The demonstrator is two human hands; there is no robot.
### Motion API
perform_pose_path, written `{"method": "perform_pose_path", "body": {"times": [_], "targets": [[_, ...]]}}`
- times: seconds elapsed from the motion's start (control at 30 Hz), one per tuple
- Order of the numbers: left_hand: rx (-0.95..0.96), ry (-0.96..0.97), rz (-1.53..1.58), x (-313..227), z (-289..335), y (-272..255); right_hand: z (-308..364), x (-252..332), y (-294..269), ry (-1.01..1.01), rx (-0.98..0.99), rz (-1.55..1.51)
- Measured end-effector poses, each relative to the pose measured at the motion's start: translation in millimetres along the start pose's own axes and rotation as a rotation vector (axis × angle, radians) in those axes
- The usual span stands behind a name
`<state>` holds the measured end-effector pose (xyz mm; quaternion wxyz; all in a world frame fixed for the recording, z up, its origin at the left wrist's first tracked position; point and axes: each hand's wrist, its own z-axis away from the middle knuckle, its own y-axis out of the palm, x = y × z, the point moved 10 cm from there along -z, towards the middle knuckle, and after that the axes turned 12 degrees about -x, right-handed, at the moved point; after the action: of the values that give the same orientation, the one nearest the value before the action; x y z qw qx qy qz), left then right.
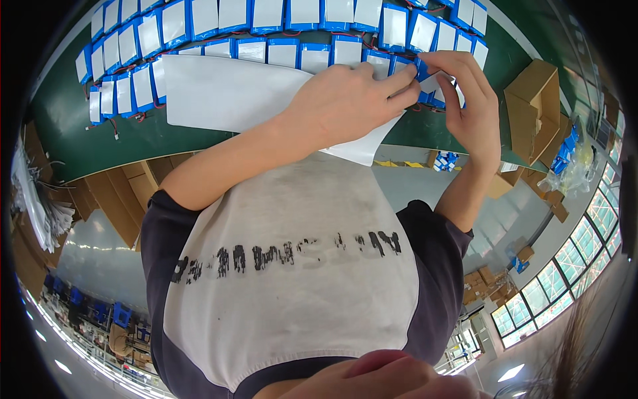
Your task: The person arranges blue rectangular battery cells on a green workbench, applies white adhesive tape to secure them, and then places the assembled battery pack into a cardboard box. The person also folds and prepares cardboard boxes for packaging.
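Note:
Rows of flat blue battery packs [282, 52] with white faces and thin red and black wires lie on a green table. A large white sheet [219, 93] lies over the near row's edge, partly under my left forearm. My left hand [352, 100] reaches across the sheet, its fingers closed together at the packs on the right; what they pinch is hidden. Beside it, my right hand [475, 100] is curled, with a small white label [432, 84] between thumb and fingers, just above a blue pack. The fingertips of both hands are close together.
The green table [153, 136] has its near edge in front of my body. An open cardboard box [533, 110] stands at the right, with clear plastic bags [575, 169] beyond. More cardboard [116, 199] and white bundled material [43, 206] are at the left.

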<state>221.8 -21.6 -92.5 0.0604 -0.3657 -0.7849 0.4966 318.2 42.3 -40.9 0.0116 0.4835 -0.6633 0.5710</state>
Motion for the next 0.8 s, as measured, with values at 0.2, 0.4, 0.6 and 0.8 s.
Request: {"method": "perform_pose_path", "body": {"times": [0.2,0.4,0.6,0.8], "targets": [[-0.014,0.052,0.003,-3.9,-0.7,-4.5,0.8,1.5,5.8,-0.002,0.097,-0.035],[0.019,-0.009,-0.009,-3.5,1.0,5.3,3.4,-10.5,19.0,0.050,0.087,-0.026],[0.025,0.032,0.016,-6.5,-0.9,9.5,30.1,-14.4,13.2,0.033,-0.378,0.173],[-0.313,0.131,0.015,-19.3,10.8,-64.6,21.9,-29.4,5.6,0.116,-0.495,0.217]]}}
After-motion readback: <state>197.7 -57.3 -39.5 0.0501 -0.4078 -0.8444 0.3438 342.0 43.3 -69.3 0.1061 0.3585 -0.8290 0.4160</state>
